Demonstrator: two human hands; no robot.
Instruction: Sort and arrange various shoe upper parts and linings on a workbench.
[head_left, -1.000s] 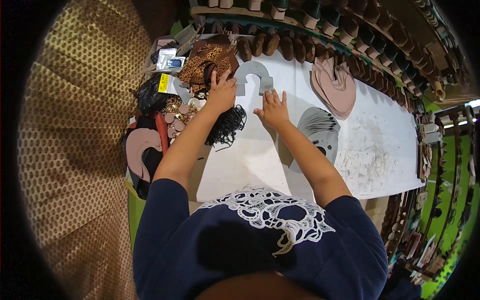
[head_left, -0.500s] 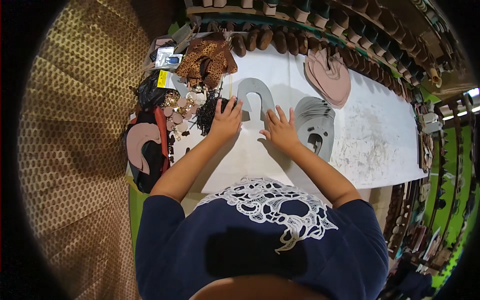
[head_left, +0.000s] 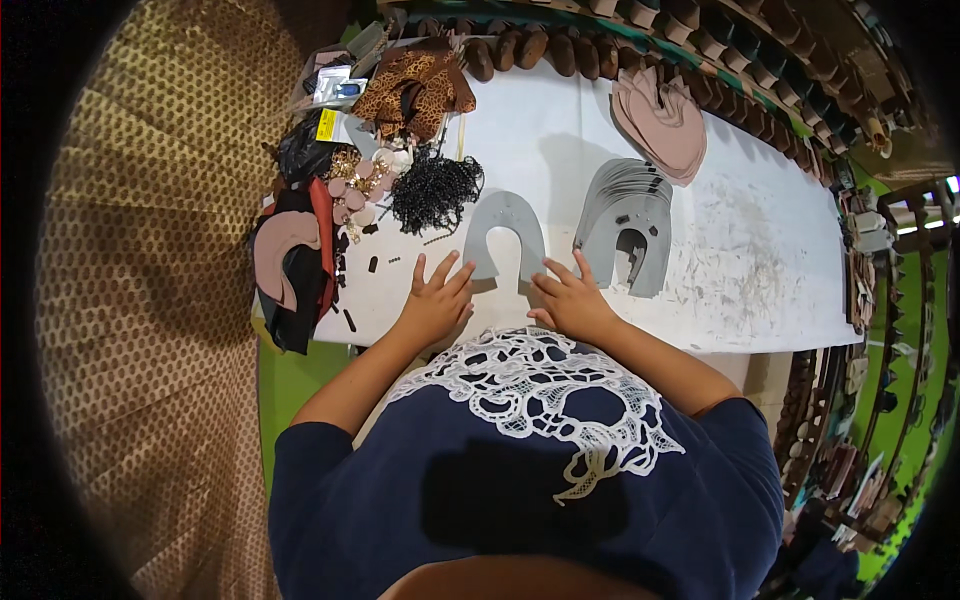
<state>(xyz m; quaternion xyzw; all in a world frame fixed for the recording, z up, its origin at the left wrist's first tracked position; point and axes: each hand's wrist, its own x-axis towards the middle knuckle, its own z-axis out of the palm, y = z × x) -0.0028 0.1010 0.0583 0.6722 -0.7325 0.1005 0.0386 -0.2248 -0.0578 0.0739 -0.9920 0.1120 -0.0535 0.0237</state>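
Note:
A grey U-shaped shoe-upper piece (head_left: 504,208) lies flat on the white table (head_left: 400,312), its two ends toward me. My left hand (head_left: 437,298) rests at its left end, fingers spread. Beside its right end is my right hand (head_left: 573,298), also with fingers apart and flat; a fingertip looks close to or on the piece's edge. Neither hand grips anything. To the right is a fanned stack of like grey pieces (head_left: 622,200), with small dark bits on top. Just beyond my left hand sits a tangled heap of black beaded strands (head_left: 436,193).
Pink cut pieces (head_left: 660,125) lie at the back right. Leopard-print material (head_left: 415,92), gold and pink ornaments (head_left: 352,195) and a pink curved piece (head_left: 285,255) crowd the left. Brown shoe lasts (head_left: 562,52) line the far edge. A patterned curtain (head_left: 160,280) hangs at the left.
Both hands have drawn back toward me, and the grey U-shaped piece has come nearer between them. The black beaded heap now shows in full. The stack stays in place.

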